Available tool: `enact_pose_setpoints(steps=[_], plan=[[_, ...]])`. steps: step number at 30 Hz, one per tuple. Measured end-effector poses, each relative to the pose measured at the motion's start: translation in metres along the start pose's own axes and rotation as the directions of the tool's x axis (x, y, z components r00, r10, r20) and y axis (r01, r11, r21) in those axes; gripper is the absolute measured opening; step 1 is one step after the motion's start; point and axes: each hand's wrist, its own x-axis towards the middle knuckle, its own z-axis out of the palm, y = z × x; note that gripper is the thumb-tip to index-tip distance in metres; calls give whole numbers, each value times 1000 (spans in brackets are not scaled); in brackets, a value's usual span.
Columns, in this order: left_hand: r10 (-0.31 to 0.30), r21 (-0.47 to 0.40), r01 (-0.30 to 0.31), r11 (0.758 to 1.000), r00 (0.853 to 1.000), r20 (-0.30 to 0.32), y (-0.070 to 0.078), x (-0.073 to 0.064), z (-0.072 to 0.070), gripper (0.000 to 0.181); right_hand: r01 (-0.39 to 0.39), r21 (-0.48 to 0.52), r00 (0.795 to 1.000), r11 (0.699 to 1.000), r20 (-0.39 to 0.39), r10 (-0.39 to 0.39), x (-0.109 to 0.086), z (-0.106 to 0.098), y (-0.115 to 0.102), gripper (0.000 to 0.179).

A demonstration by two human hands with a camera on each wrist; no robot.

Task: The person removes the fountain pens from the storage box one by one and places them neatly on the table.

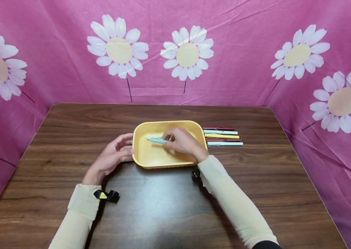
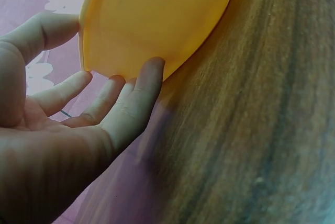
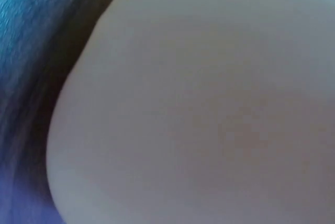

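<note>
A yellow rectangular box (image 1: 145,160) stands on the table. Inside it my right hand (image 1: 183,140) pinches a light teal pen (image 1: 157,140) between thumb and fingers. Right beside that pen lies a pale mint pen (image 1: 150,136) on the box floor. My left hand (image 1: 114,154) touches the box's left end. In the left wrist view, the thumb is at the rim and the fingertips (image 2: 153,67) rest against the outer end wall (image 2: 131,51). The right wrist view is filled by a blurred pale surface close to the lens.
Several pens lie side by side against the box's right end: dark red (image 1: 225,128), pale mint (image 1: 222,132), yellow (image 1: 223,136) and light blue (image 1: 228,144). The wooden table (image 1: 101,119) is backed by a pink flowered cloth (image 1: 153,90).
</note>
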Motion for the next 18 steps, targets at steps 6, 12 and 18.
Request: enact_pose_setpoints(steps=[6, 12, 18], plan=[[-1, 11, 1, 1000, 1000, -4, 2, 1, 1, 65, 21, 21, 999, 1000, -47, -20, -7, -10, 1, 15], [0, 24, 0, 1000, 1000, -3, 2, 1, 1, 65, 89, 10, 991, 996, -104, -87, -15, -21, 2, 14], [-8, 33, 8, 999, 1000, -11, 1, 0, 1, 64, 118, -11, 980, 993, -158, -118, -23, -30, 4, 12]])
